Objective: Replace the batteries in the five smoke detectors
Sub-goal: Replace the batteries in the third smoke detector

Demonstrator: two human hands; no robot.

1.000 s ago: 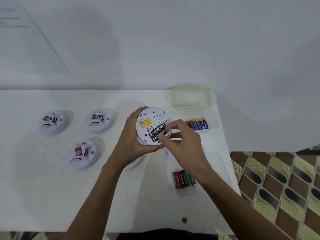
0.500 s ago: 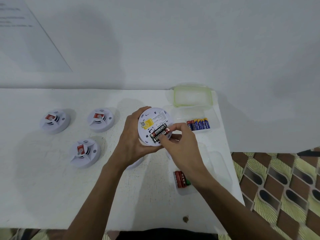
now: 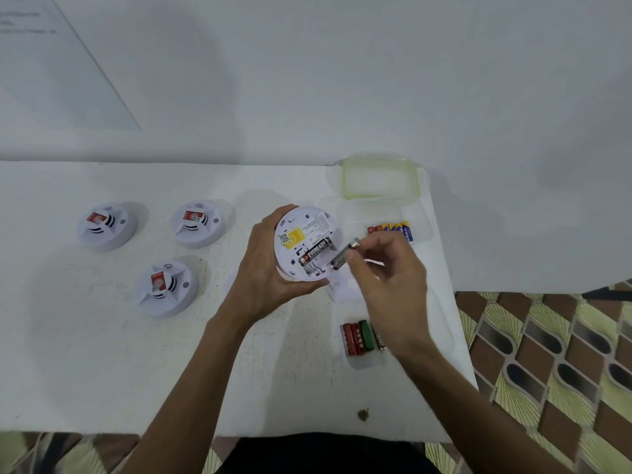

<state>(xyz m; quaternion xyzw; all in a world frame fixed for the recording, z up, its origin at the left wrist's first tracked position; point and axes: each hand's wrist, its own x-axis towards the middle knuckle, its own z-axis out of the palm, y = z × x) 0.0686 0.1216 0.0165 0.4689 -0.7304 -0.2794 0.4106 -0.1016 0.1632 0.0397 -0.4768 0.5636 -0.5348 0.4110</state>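
Near the tabletop's point(image 3: 102, 354) right edge, your right hand point(image 3: 386, 278) pinched a just-pulled battery point(image 3: 345, 254). Your left hand point(image 3: 263, 268) gripped the detector point(image 3: 307, 230); one old cell remained.

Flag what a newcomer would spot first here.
Centre table: the left hand grips an upturned smoke detector, battery bay open with one Eveready battery seated, while the right hand pinches a second battery tilted at the bay's edge. Three face-up smoke detectors sit to the left; a row of blue-and-yellow batteries lies far right.

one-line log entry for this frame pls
phase: battery swap | left hand: grips upturned detector | right hand: pinches held battery, tilted at bay edge | Eveready battery: seated
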